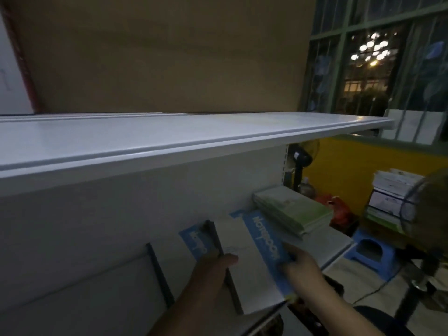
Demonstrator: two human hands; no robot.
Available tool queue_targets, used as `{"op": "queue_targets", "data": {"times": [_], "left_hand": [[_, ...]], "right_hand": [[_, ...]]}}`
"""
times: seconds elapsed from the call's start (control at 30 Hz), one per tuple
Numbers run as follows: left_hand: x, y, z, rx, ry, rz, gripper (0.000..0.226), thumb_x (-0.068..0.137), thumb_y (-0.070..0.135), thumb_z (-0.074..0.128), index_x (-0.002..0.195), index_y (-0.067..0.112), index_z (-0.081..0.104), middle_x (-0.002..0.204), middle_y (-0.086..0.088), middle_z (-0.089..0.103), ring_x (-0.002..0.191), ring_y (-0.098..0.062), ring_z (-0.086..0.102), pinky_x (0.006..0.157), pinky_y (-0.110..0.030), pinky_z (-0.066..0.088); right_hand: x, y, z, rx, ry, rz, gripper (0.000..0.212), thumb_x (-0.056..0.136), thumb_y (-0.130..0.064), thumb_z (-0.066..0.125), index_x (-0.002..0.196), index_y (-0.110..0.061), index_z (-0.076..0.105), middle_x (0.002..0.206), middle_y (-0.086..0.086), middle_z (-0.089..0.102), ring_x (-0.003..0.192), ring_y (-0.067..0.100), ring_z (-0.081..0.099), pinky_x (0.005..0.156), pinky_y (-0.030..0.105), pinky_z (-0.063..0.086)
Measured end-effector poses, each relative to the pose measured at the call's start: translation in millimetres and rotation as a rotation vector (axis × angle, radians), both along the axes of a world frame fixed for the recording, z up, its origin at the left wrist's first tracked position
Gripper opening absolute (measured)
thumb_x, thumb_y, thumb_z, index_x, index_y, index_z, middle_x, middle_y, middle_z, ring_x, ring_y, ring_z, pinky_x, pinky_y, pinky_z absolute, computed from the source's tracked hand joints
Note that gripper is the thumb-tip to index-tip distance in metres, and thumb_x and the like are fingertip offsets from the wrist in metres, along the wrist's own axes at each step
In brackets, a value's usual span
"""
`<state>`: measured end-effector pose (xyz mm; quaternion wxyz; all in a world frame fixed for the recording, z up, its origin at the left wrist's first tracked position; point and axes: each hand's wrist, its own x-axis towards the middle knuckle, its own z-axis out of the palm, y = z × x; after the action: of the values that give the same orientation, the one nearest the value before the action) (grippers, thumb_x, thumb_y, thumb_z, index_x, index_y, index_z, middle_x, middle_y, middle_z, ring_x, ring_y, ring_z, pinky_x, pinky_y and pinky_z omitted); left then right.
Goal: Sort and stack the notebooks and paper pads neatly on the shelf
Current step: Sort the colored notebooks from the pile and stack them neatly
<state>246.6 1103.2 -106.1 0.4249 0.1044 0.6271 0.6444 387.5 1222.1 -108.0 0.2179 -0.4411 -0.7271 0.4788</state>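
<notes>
**Two hands square a blue-banded notebook on the lower shelf**

The upper shelf [169,137], white and bare where it shows, spans the view and shades what lies under it. The work is on the lower shelf [324,242], in front of its white back panel [121,214].

The green stack [293,212] lies flat against the back panel at the right. Its long axis runs on a diagonal from back-left to front-right, so it sits skewed to the shelf edge and probably still needs straightening.

The notebook [254,251] lies just left of that stack, its far right corner touching or tucked under it; which one is hard to tell in the dim light. Its long axis runs from the person towards the back panel, with the far end leaning a little left. The blue band is along its right side, and the word NOTEBOOK reads down that band from the far end to the near end. A dark strip [214,238] borders its left edge; it may be a binding or a divider. A second blue notebook [194,241] peeks out beyond it, mostly covered.

The left hand [213,265] grasps the notebook's left edge with the thumb on the white cover and the fingers hidden below. The right hand [303,267] clasps the blue band near its near end. Holding both long edges likely lets the person turn the cover square with its neighbours.
</notes>
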Motion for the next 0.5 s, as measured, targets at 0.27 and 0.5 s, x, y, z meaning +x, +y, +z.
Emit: {"op": "queue_targets", "data": {"times": [0.27, 0.5], "left_hand": [[12, 83, -8, -0.134, 0.244, 0.107, 0.064, 0.088, 0.011, 0.063, 0.145, 0.015, 0.033, 0.154, -0.009, 0.024, 0.125, -0.026, 0.045, 0.084, -0.024, 0.035], [26, 103, -32, -0.313, 0.52, 0.059, 0.098, 0.065, 0.012, 0.082, 0.145, 0.027, 0.027, 0.153, 0.0, 0.021, 0.138, -0.018, 0.028, 0.097, -0.016, 0.041]], "right_hand": [[-41, 98, -19, 0.221, -0.159, 0.192, 0.02, 0.091, -0.011, 0.05, 0.107, -0.009, 0.063, 0.091, 0.006, 0.066, 0.073, 0.022, 0.058, 0.06, 0.037, 0.045], [-42, 112, -43, 0.377, -0.027, 0.256, 0.022, 0.089, -0.018, 0.06, 0.108, -0.007, 0.065, 0.097, 0.013, 0.065, 0.091, 0.03, 0.061, 0.074, 0.032, 0.044]]}}
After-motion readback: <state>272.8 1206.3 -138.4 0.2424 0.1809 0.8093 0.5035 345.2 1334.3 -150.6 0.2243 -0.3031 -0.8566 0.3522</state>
